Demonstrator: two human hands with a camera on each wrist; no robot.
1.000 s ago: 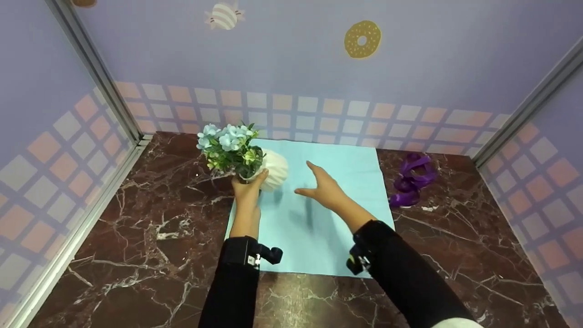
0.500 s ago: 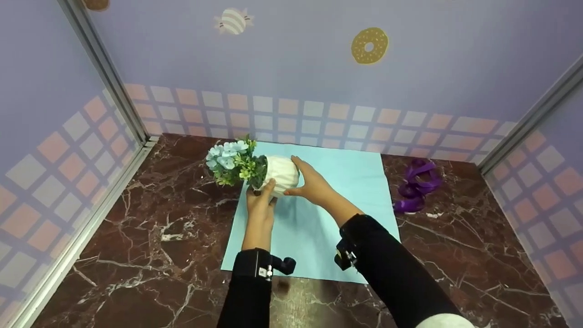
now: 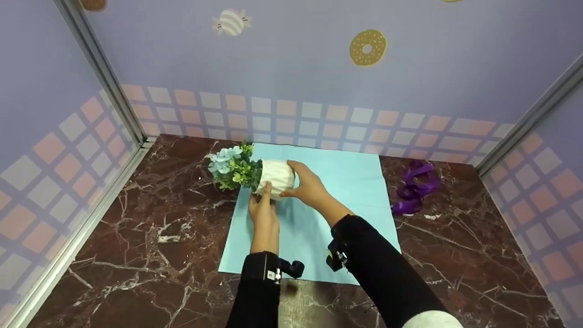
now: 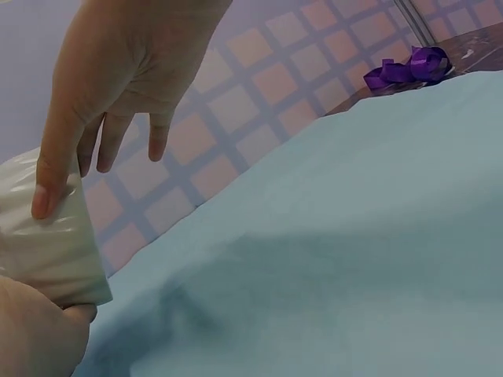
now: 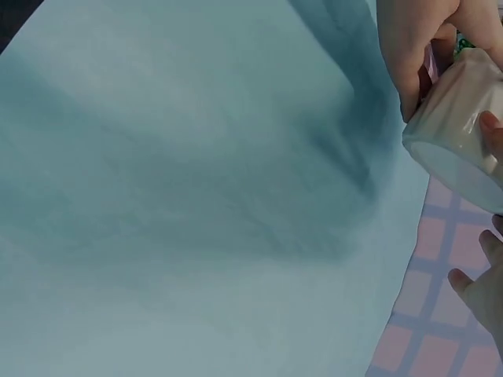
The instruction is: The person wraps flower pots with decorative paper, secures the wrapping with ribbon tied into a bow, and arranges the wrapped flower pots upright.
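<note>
Right hand [image 3: 309, 184] has closed in since the frame one second earlier: then apart from the white pot [image 3: 276, 175], now in contact at its base end.

Largest first. Patterned wall [image 3: 291, 64] stands behind the blue sheet. Dark marbled tabletop [image 3: 136, 241] lies under the sheet and extends past its sides and near edge. Blue sheet [image 3: 350, 182] is spread flat, presumably as a working surface beneath the pot.

Pot is held on its side over the left part of the sheet, shadow below, apparently clear of it. Blue flowers and foliage [image 3: 232, 166] point left, past the sheet's left edge; that direction probably keeps the petals away from the fingers.

Left hand [image 3: 264, 214], over the sheet's left part: grips the pot near its rim, thumb along the wall, seemingly carrying the weight. Right hand, over the sheet: thumb and forefinger spread across the base, likely steadying it; remaining fingers partly off the pot.

Purple ribbon [image 3: 416, 189] lies loosely coiled just beside the sheet's right edge, touched by neither hand.
</note>
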